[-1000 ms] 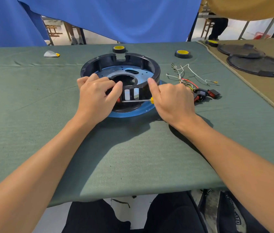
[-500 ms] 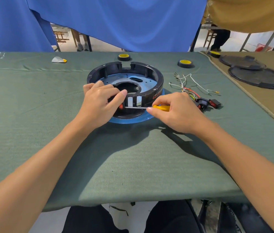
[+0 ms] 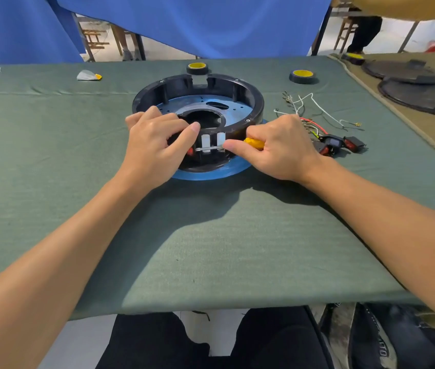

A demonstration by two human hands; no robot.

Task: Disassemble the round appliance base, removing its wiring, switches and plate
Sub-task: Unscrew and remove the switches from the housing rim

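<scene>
Floor, near right: dark bag (image 3: 387,342) with white lettering, apparently "ITO", the rest cut off. No other writing legible.

Green cloth (image 3: 211,249) covers the table.

Left hand (image 3: 155,145): fingers curled over the near-left rim of the round base (image 3: 253,107), thumb stretched toward two white tabs (image 3: 212,141) in the near wall.

Right hand (image 3: 277,147): closed round the yellow handle of a screwdriver (image 3: 253,143), thumb and forefinger pinching its front end. The metal shaft lies across the tabs, pointing left. The tip is hidden under the left hand, beside a red part (image 3: 189,151).

The base sits mid-table, a black ring on a blue plate (image 3: 211,174).

Just right of it, loose on the cloth: wiring (image 3: 304,105) and switches (image 3: 344,143).

Beyond: two yellow-cored tape rolls (image 3: 197,68).

Far right: black discs (image 3: 419,94) on tan cloth.
</scene>
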